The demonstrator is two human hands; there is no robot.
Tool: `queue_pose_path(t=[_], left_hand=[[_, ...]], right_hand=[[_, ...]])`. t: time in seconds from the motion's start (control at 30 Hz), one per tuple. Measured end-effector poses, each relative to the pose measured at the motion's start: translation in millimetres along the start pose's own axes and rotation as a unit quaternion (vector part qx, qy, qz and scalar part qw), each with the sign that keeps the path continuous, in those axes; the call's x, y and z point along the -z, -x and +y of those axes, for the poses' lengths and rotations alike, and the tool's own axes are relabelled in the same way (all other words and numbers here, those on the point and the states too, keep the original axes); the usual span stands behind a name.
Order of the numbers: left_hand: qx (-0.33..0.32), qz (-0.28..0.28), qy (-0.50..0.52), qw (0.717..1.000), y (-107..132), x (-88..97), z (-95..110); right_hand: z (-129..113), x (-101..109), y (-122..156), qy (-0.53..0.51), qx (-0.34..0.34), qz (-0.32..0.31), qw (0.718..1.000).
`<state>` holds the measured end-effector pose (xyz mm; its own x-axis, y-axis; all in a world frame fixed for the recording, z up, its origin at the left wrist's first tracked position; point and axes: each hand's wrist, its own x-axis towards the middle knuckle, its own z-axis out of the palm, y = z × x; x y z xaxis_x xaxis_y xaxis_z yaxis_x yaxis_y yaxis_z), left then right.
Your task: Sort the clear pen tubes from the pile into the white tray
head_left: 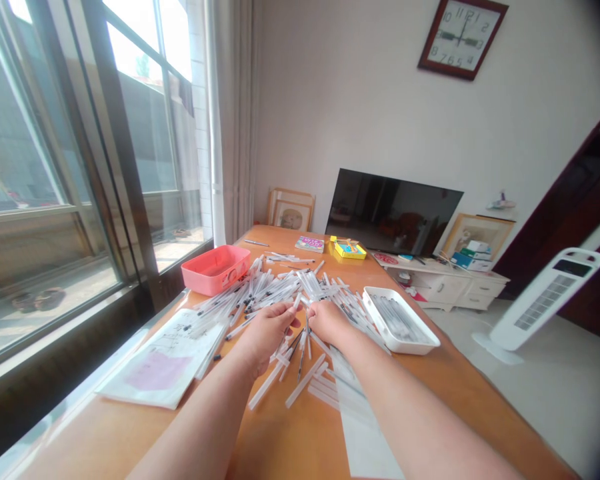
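Both my hands meet over a large heap of clear plastic pens (280,290) spread on an orange wooden table (300,433). My left hand (266,331) has its fingers curled round a clear pen barrel (297,301). My right hand (329,322) is closed in a pinch at the other end of the same pen, thumb and fingers pressed together. More pens and dark refills lie loose under and in front of the hands.
A pink plastic bin (215,268) stands at the left of the heap, a white tray (399,320) holding pens at the right. Clear plastic bags (165,360) lie at the near left. Books, a yellow box (349,249), a television and a tower fan (540,300) sit beyond.
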<state>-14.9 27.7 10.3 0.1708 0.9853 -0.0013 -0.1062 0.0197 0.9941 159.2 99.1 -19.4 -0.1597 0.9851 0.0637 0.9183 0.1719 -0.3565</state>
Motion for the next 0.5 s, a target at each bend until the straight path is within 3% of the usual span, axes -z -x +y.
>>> queue_pose_path(t=[0.2, 0.33, 0.43, 0.5], left_hand=[[0.003, 0.004, 0.008, 1.000, 0.9, -1.6, 2.0], [0.006, -0.002, 0.009, 1.000, 2.5, -3.7, 3.3], [-0.001, -0.030, 0.009, 1.000, 4.2, -5.2, 4.6], [-0.004, -0.049, 0.009, 0.999, 5.5, -6.0, 5.1]], right_hand=[[-1.9, -3.1, -5.8, 0.008, -0.011, 0.002, 1.000], [-3.2, 6.4, 2.7, -0.039, -0.016, 0.040, 0.998], [-3.2, 20.7, 19.9, -0.113, -0.023, 0.059, 0.992], [-2.5, 32.8, 36.1, -0.255, -0.031, 0.050, 0.965]])
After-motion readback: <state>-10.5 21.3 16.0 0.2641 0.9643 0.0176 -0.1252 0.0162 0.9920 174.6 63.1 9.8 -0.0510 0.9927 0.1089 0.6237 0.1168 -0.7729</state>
